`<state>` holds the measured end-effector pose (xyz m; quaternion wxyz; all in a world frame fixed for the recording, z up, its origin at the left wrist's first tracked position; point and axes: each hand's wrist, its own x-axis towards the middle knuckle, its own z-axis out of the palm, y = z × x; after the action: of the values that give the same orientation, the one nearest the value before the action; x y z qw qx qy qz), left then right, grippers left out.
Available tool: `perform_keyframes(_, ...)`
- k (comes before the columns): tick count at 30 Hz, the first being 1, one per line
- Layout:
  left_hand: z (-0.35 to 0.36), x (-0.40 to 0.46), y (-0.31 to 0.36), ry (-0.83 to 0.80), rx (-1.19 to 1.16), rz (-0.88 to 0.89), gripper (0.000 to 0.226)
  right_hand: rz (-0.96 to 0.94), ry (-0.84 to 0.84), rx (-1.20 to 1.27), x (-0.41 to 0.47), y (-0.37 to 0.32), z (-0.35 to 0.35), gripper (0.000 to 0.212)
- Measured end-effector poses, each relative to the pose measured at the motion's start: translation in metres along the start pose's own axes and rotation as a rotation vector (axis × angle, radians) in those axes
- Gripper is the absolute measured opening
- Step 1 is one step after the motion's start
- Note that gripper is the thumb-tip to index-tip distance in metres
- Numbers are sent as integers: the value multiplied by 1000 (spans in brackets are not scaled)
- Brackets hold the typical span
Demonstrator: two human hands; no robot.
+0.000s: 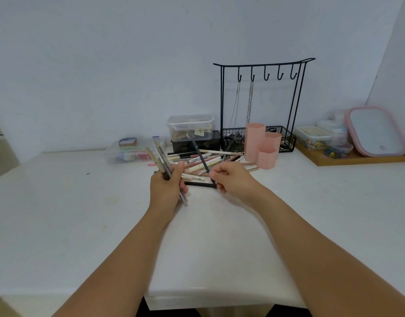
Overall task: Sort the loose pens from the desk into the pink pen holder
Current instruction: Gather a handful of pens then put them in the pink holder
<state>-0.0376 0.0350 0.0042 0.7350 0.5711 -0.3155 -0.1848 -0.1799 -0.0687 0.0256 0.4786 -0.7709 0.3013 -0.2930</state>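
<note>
Pink pen holder (264, 145): three hexagonal tubes of unequal height, upright on the white worktop (82, 213), beyond and to the right of my right fingers, apart from them. Loose pens (197, 160): a scattered heap lying flat on the worktop just beyond both sets of fingers, between them and the holder, some resting on a dark flat slab (200, 184) beneath my right fingers. Left hand (166, 187): fingers curled tight around a bundle of pens (161, 159), whose ends fan upward and away from me, one tip projecting below the fist. Right hand (231, 178): fingers pressed together, pinching the near end of a single dark pen (200, 156), which slants up and leftward over the heap. Beyond the heap: a clear lidded box (190, 126) stacked on a dark box (195, 143); to the right of these, behind the holder, a black wire stand (263, 106) with hooks and hanging chains. Far left of my left fingers, a flat clear case (133, 151); far right of my right fingers, a wooden tray (357, 157) carrying containers.
</note>
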Motion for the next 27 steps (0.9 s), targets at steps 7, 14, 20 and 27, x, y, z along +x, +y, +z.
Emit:
perform_keyframes(7,-3,4,-4,-45,43,8,35,-130,-106,152,-6,-1,27,6)
perform_keyframes(14,-3,1,-4,-97,8,19,25,-180,-154,131,-9,5,42,10)
perform_keyframes(20,-2,4,-7,-117,7,0,23,-208,-149,-17,-11,5,48,6)
perform_keyframes(27,-2,5,-6,-11,-26,16,34,-265,145,-345,-2,8,28,9)
